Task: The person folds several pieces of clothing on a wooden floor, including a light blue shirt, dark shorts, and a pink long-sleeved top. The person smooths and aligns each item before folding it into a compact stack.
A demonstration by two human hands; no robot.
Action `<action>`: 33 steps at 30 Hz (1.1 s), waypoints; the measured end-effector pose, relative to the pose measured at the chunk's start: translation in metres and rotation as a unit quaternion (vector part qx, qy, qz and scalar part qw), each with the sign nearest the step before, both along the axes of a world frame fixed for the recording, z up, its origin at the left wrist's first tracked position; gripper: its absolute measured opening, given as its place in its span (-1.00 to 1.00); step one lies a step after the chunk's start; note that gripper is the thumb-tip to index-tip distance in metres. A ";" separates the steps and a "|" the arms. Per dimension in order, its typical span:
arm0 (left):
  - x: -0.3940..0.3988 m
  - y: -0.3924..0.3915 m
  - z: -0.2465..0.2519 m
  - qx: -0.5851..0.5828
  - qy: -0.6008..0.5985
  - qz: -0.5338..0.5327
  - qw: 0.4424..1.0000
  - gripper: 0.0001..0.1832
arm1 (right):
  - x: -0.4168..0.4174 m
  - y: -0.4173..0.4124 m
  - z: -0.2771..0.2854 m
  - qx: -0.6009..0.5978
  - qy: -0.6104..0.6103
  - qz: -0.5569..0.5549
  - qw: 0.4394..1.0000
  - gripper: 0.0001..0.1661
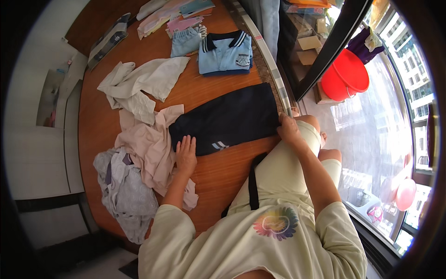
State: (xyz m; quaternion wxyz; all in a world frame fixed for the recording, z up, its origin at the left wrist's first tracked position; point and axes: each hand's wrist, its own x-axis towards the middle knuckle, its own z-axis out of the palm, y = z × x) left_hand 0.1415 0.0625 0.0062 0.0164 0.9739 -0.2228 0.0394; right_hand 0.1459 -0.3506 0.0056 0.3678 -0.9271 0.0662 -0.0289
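Observation:
A dark navy garment (pixel 226 117), folded lengthwise and looking like trousers or shorts, lies flat on the brown wooden surface (pixel 223 178). Small pale stripes mark its near edge. My left hand (pixel 186 153) rests flat on the garment's left end, fingers spread a little. At the opposite end, my right hand (pixel 288 129) grips the near right corner between thumb and fingers. Just left of the navy cloth is a crumpled pale pink garment (pixel 150 143), which touches it. Beyond my hands lies a folded light blue polo shirt (pixel 223 54) with a dark striped collar.
A rumpled cream garment (pixel 146 78) and a grey patterned cloth heap (pixel 129 191) lie on the left. Folded light blue shorts (pixel 186 40) sit beside the polo, near paper booklets (pixel 184 24). At right, a red bucket (pixel 345 75) stands past a dark-framed glass door (pixel 331 52).

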 end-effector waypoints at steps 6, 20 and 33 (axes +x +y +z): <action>-0.007 -0.033 0.032 -0.005 0.111 0.050 0.993 -0.28 | -0.001 0.008 0.015 -0.163 -0.001 -0.017 0.986 -0.73; 0.038 -0.042 -0.009 -0.072 0.156 0.182 0.968 0.11 | 0.046 0.058 -0.011 -0.245 0.022 0.126 0.961 -0.15; 0.114 -0.055 -0.025 -0.019 0.062 0.158 0.985 -0.20 | 0.074 0.077 -0.013 -0.245 0.004 0.140 0.959 -0.17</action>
